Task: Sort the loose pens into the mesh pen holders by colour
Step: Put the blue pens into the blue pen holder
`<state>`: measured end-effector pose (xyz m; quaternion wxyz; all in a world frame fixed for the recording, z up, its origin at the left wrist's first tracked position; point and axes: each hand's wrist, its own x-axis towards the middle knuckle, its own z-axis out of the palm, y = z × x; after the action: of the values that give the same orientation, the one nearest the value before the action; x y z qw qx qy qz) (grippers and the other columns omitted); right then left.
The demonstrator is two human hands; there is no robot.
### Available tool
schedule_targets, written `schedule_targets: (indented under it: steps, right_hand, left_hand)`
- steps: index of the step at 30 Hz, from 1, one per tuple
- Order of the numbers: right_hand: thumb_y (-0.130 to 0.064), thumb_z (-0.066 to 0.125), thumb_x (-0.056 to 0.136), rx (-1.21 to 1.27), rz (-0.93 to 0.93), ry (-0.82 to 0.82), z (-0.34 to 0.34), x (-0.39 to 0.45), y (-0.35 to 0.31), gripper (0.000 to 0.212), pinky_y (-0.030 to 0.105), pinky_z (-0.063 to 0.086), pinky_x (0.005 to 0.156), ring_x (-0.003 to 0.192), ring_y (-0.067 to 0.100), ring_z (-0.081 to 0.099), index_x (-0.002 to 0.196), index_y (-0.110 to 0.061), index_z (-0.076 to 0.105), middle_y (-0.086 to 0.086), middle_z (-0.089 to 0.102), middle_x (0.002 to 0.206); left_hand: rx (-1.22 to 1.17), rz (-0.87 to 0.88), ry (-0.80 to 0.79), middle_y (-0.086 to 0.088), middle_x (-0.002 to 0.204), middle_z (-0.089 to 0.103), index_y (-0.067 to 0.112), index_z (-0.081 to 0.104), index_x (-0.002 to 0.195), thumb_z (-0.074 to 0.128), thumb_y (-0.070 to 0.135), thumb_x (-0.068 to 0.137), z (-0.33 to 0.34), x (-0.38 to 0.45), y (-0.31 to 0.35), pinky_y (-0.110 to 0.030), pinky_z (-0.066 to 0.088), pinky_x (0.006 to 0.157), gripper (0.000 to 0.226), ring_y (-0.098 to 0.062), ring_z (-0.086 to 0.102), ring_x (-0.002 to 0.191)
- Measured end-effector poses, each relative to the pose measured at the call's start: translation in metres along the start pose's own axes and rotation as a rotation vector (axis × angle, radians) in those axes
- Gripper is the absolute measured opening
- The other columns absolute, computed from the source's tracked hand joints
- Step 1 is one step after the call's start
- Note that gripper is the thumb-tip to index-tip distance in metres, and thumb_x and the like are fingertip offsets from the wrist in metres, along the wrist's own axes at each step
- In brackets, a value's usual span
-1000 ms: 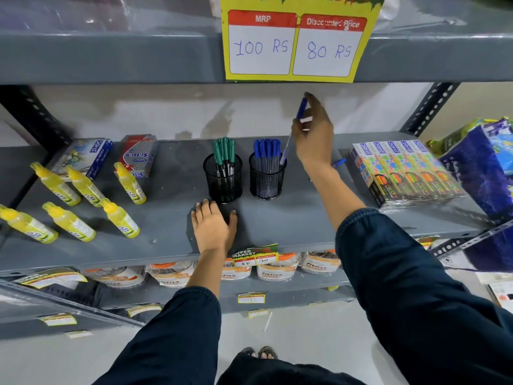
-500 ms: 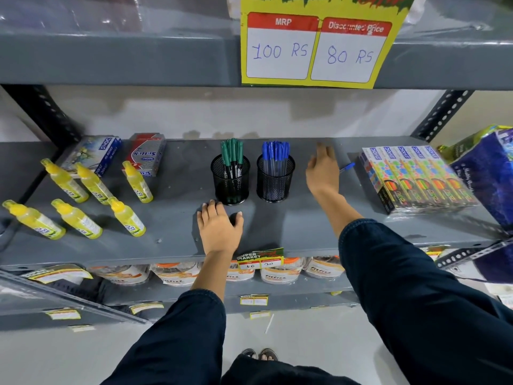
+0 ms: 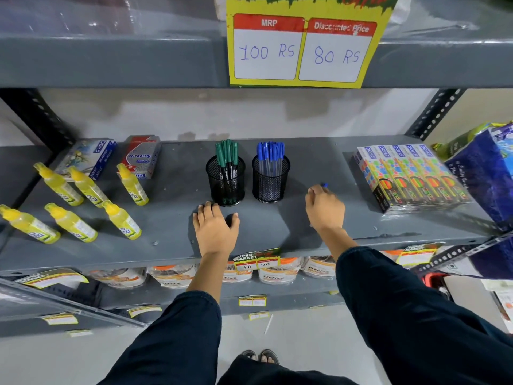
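Two black mesh holders stand side by side mid-shelf. The left holder [image 3: 225,184] is filled with green pens [image 3: 227,154], the right holder [image 3: 270,182] with blue pens [image 3: 270,154]. My left hand [image 3: 215,232] lies flat on the shelf just in front of the green holder, holding nothing. My right hand [image 3: 324,208] rests on the shelf to the right of the blue holder, fingers curled around a loose blue pen [image 3: 324,185]. Only the pen's blue tip pokes out past the fingers.
The grey metal shelf [image 3: 166,245] carries several yellow bottles [image 3: 69,198] and two boxes [image 3: 141,157] at the left. A row of colourful boxes [image 3: 410,179] sits at the right beside a blue bag [image 3: 488,173]. A price sign [image 3: 302,48] hangs from the shelf above.
My right hand dropped a blue pen into the blue holder, reached right to the loose blue pen on the shelf, closed on it and drew it back. The left hand stayed put.
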<state>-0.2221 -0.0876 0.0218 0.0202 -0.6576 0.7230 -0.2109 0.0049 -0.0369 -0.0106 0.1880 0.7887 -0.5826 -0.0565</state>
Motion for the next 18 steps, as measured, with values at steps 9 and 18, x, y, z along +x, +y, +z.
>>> schedule_targets:
  steps: [9,18]
  right_hand:
    - [0.001,0.048,0.091,-0.007,0.158,-0.237,-0.009,0.022,0.0,0.03,0.041,0.049,0.081,0.112,0.04,0.052,0.121,0.001,0.047,0.025,0.058,0.119]
    - [-0.005,0.054,0.082,0.552,0.108,0.176,-0.076,0.069,-0.053,0.017,0.033,0.046,0.065,0.071,0.027,0.056,0.091,-0.016,0.064,0.013,0.062,0.08]
  left_hand:
    - [-0.013,-0.005,0.001,-0.02,0.14,0.046,-0.001,0.043,0.13,0.048,0.041,0.089,-0.001,0.0,0.001,-0.047,0.02,0.115,0.059,-0.036,0.034,0.134]
    - [-0.008,-0.01,-0.015,-0.018,0.143,0.043,0.001,0.039,0.133,0.045,0.044,0.09,-0.002,0.0,0.0,-0.046,0.019,0.116,0.061,-0.034,0.031,0.136]
